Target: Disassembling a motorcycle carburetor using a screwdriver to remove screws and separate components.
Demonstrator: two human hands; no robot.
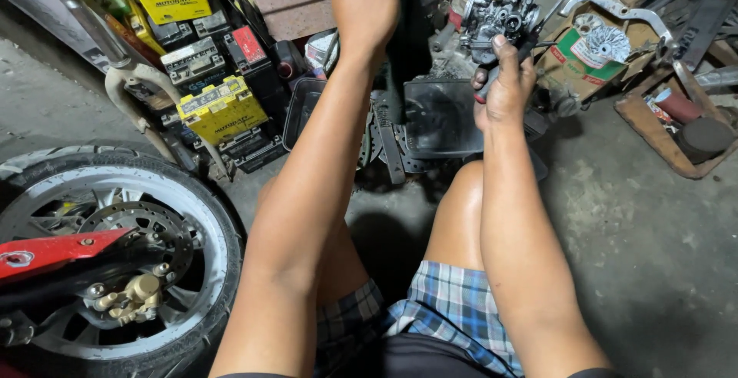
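Squatting on the concrete floor, the person works at a carburetor standing above a black plastic tray. Right hand is closed around a screwdriver, tip at the carburetor body. Left hand reaches up, grip hidden at frame edge; cannot tell what it holds. Carburetor looks largely assembled, so disassembly appears barely begun. Scooter wheel and stacked batteries sit left.

Wheel at near left, stack of batteries behind it, tray ahead between the forearms, carburetor behind the tray, cardboard box right of carburetor, wooden tray far right, left hand left of carburetor, right hand below it
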